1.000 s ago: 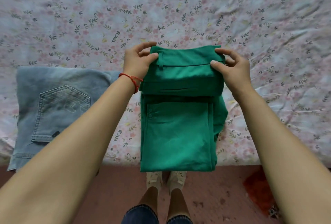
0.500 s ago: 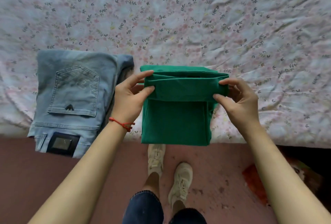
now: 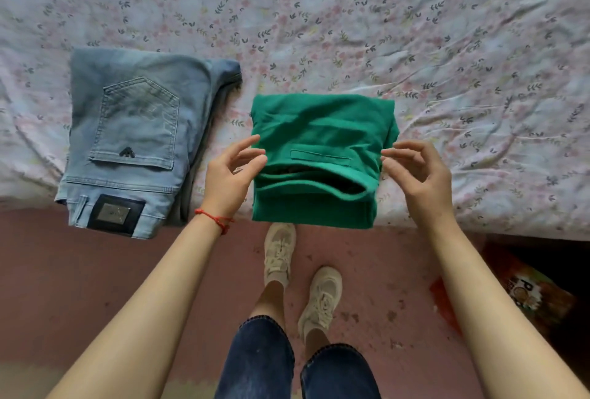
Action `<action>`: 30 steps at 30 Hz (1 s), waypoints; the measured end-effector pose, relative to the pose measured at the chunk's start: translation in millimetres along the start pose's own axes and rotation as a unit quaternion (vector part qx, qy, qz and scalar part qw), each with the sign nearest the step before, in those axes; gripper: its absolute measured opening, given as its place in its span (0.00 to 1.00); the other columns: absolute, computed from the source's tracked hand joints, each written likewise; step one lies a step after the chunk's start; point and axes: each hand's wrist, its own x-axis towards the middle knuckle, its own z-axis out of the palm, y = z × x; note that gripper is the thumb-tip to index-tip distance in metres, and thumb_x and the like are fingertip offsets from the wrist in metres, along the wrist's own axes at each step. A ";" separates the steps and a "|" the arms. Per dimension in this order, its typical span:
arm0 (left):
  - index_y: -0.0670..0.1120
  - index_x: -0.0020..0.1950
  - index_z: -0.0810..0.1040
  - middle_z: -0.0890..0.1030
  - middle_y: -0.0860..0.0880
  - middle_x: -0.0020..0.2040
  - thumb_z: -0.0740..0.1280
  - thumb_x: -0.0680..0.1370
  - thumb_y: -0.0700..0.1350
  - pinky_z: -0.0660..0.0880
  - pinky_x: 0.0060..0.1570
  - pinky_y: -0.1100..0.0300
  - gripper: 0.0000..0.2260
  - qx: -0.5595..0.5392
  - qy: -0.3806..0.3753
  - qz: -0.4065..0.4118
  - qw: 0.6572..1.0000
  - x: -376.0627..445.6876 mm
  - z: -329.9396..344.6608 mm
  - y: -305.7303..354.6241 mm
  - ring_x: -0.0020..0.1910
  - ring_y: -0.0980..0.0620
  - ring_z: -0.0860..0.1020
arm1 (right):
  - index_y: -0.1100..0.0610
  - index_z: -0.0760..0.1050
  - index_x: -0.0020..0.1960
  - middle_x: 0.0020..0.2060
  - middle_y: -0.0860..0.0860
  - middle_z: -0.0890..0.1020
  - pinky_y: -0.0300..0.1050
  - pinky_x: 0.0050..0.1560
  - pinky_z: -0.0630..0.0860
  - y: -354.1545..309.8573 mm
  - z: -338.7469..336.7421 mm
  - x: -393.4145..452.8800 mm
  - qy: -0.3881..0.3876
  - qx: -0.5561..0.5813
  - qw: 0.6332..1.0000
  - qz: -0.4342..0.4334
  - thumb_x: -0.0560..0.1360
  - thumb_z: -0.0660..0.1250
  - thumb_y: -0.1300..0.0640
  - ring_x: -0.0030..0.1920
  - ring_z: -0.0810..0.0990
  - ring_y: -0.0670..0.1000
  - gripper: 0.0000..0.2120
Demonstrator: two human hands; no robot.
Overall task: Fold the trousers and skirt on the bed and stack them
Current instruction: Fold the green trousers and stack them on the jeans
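Observation:
A green garment (image 3: 322,133), folded into a compact square, lies at the near edge of the bed, its front overhanging the floor. My left hand (image 3: 231,172) hovers at its left side with fingers spread, fingertips just touching or barely off the cloth. At the right side my right hand (image 3: 415,169) is held with relaxed fingers, holding nothing. Folded light-blue jeans (image 3: 134,130) lie to the left on the bed, back pocket and waist patch facing up.
The bed has a floral sheet (image 3: 351,22), rumpled on the right. Its near edge runs across the middle of the view. Below it is a pink floor with my feet in beige shoes (image 3: 281,252), and a red-orange bag (image 3: 510,296) at the lower right.
Both hands laid the upper fold of the green garment down toward the near edge and let go. The garment is now a shorter, thicker stack; the view shifted back from the bed.

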 end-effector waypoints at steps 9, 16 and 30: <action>0.46 0.58 0.78 0.76 0.47 0.57 0.68 0.74 0.43 0.72 0.59 0.52 0.12 0.203 -0.009 0.029 0.979 36.3 10.2 -19.3 0.57 0.50 0.75 | 0.56 0.78 0.53 0.50 0.51 0.78 0.40 0.53 0.72 39.0 30.1 36.7 0.048 -0.193 0.980 0.018 0.74 0.68 0.57 0.52 0.76 0.49 0.08; 0.47 0.65 0.72 0.73 0.45 0.61 0.68 0.73 0.39 0.68 0.63 0.56 0.20 0.170 -0.005 -0.016 0.985 46.8 21.7 -45.8 0.60 0.52 0.72 | 0.51 0.69 0.66 0.66 0.53 0.66 0.45 0.66 0.66 62.9 45.7 28.6 0.109 -0.180 0.973 0.095 0.73 0.69 0.54 0.66 0.67 0.51 0.22; 0.49 0.72 0.61 0.67 0.50 0.69 0.65 0.74 0.34 0.63 0.60 0.70 0.29 0.127 -0.083 -0.026 0.988 25.9 21.3 -35.0 0.62 0.57 0.67 | 0.49 0.58 0.72 0.69 0.49 0.67 0.40 0.59 0.66 45.5 39.5 18.5 -0.017 -0.186 0.977 0.099 0.72 0.70 0.52 0.62 0.69 0.46 0.33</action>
